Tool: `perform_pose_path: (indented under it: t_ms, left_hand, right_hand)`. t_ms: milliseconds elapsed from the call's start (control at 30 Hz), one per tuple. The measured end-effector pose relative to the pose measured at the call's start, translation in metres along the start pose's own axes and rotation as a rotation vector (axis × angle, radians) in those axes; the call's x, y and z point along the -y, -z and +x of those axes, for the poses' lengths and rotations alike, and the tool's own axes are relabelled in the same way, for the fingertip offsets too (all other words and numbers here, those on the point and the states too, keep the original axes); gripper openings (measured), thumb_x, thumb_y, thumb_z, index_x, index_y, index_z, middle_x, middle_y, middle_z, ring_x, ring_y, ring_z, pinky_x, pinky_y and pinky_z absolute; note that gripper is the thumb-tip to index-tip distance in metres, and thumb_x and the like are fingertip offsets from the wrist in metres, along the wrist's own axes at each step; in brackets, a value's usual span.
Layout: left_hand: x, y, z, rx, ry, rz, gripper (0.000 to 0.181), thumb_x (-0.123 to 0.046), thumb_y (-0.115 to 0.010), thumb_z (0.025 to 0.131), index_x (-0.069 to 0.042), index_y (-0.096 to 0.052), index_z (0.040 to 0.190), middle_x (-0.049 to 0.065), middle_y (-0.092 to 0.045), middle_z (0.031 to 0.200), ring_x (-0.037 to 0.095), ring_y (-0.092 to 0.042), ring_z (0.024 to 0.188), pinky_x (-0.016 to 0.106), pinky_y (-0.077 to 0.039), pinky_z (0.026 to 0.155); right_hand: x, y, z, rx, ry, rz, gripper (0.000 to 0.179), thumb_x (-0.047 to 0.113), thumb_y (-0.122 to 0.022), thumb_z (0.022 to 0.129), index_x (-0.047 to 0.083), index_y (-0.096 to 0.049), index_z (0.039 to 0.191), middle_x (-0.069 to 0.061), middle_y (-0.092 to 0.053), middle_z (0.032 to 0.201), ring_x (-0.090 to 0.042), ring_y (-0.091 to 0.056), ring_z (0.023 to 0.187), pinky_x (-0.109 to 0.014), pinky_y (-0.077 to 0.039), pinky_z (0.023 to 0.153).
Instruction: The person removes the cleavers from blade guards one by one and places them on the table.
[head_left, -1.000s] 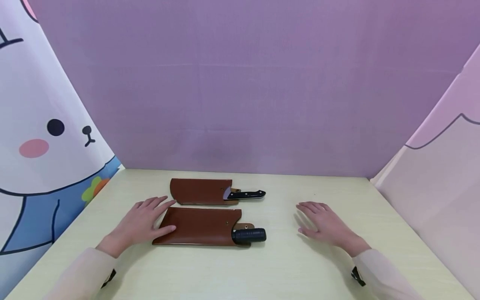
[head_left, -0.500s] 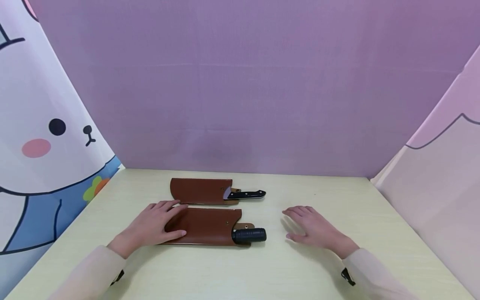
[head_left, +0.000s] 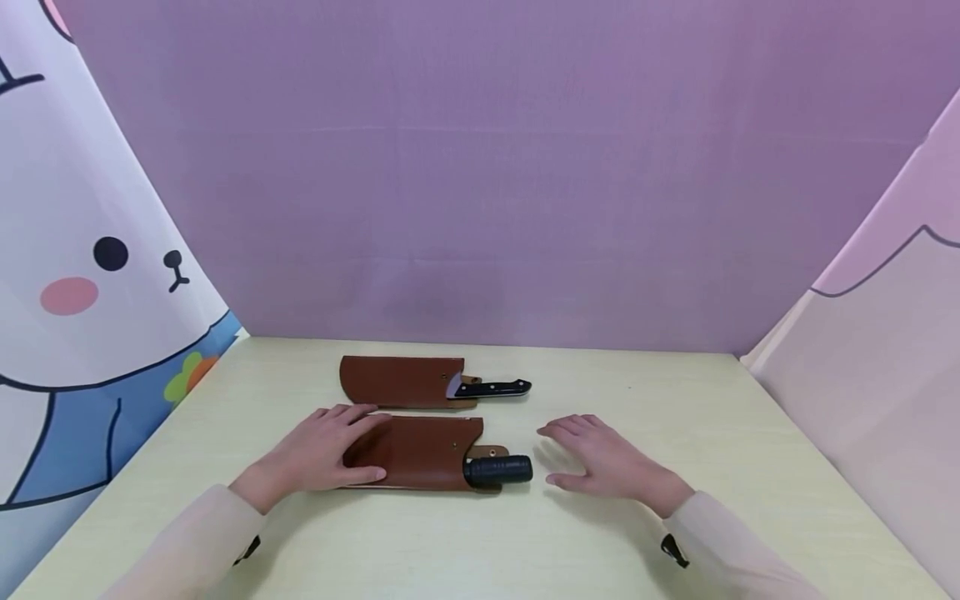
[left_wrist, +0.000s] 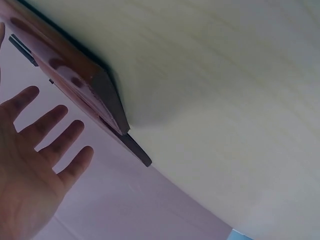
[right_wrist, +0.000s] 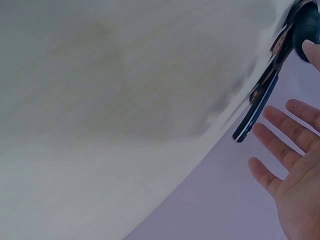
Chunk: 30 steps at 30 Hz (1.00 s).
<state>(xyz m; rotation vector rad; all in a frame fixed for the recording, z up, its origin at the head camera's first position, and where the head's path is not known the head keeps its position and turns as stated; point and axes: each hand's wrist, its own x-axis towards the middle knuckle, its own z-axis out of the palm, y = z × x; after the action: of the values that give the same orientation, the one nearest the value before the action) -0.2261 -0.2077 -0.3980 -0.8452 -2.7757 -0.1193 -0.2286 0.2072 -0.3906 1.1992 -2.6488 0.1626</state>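
Two brown leather knife sheaths lie flat, one behind the other. The near sheath (head_left: 423, 454) has a black ribbed knife handle (head_left: 498, 470) sticking out to the right; its blade is hidden. From the far sheath (head_left: 401, 382) juts a black riveted knife handle (head_left: 495, 389) with a sliver of blade. My left hand (head_left: 322, 450) is over the left end of the near sheath, covering it in the head view; the left wrist view shows its fingers spread, apart from the sheath. My right hand (head_left: 603, 462), fingers extended, hovers just right of the ribbed handle, holding nothing.
The pale wooden table (head_left: 465, 550) ends at a purple backdrop (head_left: 480, 183) behind the sheaths. A cartoon-printed cloth (head_left: 112, 333) slopes along the left side, and a pink and white cloth (head_left: 870, 367) along the right.
My left hand has shifted right over the near sheath. My right hand has come left toward the ribbed handle. Both sheaths and knives have stayed put.
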Motion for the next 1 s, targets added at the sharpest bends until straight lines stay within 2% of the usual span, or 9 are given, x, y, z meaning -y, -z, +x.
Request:
perform_pose_path:
  t_ms: [300,567,833,1000]
  left_hand:
    - [-0.006,0.000,0.007,0.062,-0.025,-0.044,0.081,-0.076,-0.048,0.072,-0.025,-0.045,0.135,0.004,-0.049,0.132,0.028,-0.048,0.118,0.051,-0.040,0.091]
    - [-0.010,-0.002,0.010,0.115,-0.024,-0.084,0.087,-0.079,-0.048,0.069,-0.024,-0.042,0.137,0.003,-0.045,0.136,0.028,-0.043,0.123,0.054,-0.038,0.093]
    - [-0.005,-0.007,0.011,0.150,-0.034,-0.086,0.093,-0.079,-0.052,0.066,-0.024,-0.039,0.139,0.005,-0.040,0.140,0.030,-0.039,0.126,0.054,-0.037,0.095]
    - [-0.002,-0.011,0.011,0.144,-0.062,-0.087,0.096,-0.079,-0.053,0.064,-0.021,-0.038,0.139,0.007,-0.038,0.141,0.031,-0.038,0.127,0.054,-0.037,0.095]
  right_hand:
    - [0.015,-0.001,0.014,0.015,0.041,0.036,0.058,0.048,-0.061,0.082,0.014,-0.050,0.128,0.001,-0.056,0.124,-0.018,-0.050,0.117,-0.041,-0.038,0.099]
    - [0.029,-0.001,0.030,0.045,0.082,0.042,0.055,0.047,-0.058,0.084,0.015,-0.050,0.127,0.003,-0.057,0.122,-0.016,-0.051,0.115,-0.038,-0.038,0.099]
    - [0.040,-0.004,0.043,0.052,0.128,0.081,0.047,0.044,-0.059,0.085,0.015,-0.053,0.121,0.003,-0.061,0.112,-0.010,-0.053,0.100,-0.033,-0.041,0.091]
    - [0.043,-0.009,0.049,0.083,0.138,0.082,0.045,0.045,-0.057,0.085,0.016,-0.054,0.120,0.005,-0.061,0.109,-0.007,-0.051,0.093,-0.029,-0.042,0.084]
